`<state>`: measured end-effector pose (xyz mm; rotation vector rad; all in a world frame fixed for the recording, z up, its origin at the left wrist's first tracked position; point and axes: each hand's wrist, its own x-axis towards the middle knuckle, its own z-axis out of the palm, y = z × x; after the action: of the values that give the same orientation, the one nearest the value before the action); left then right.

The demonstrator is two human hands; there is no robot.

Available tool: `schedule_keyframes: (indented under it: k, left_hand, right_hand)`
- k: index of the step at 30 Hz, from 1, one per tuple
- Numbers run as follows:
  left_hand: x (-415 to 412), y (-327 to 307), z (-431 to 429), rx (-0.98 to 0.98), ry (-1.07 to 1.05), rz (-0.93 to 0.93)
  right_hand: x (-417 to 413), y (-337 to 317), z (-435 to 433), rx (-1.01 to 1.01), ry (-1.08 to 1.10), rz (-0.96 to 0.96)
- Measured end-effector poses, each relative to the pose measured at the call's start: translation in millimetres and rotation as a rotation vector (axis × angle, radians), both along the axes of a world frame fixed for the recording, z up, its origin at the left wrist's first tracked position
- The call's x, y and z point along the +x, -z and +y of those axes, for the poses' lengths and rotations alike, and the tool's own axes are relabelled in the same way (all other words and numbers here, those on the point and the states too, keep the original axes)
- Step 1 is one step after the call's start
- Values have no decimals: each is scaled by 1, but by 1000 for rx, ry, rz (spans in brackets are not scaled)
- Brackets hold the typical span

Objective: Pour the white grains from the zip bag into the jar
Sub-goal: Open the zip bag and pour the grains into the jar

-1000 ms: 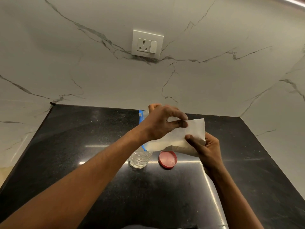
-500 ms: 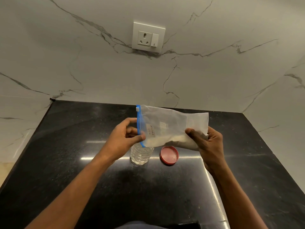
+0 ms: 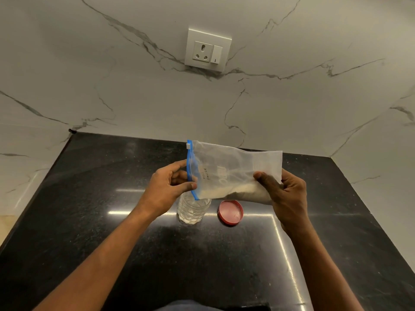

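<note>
**Zip bag held sideways over the open jar**

Left hand (image 3: 167,189) pinched, thumb and fingers closed on the blue zip edge (image 3: 190,169) of the zip bag (image 3: 233,171). Right hand (image 3: 285,194) clamped around the opposite, bottom end, thumb pressed across the front film. Bag stretched level between both grips, zip edge turned left and hanging right above the mouth of the clear jar (image 3: 193,209). White grains (image 3: 238,190) heaped along the low side, toward the right hand. Red lid (image 3: 230,212) lying off, just beside the jar on the black countertop (image 3: 112,221). Whether the zip is parted: cannot tell. Likely trouble: wide bag mouth against narrow jar mouth, so a fast tilt could spill grains over the rim; a brush from the bag corner could tip the light jar.
</note>
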<state>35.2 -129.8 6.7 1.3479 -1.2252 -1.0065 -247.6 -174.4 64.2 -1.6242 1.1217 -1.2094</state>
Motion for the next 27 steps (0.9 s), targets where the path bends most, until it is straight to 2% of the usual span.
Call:
schedule_keyframes:
  k: [12, 27]
  left_hand:
    - [-3, 3, -3, -28, -23, 9]
    - [-4, 13, -3, -7, -27, 12]
  right_hand:
    - [1, -3, -1, -31, 8, 92]
    - [4, -3, -3, -53, 31, 59]
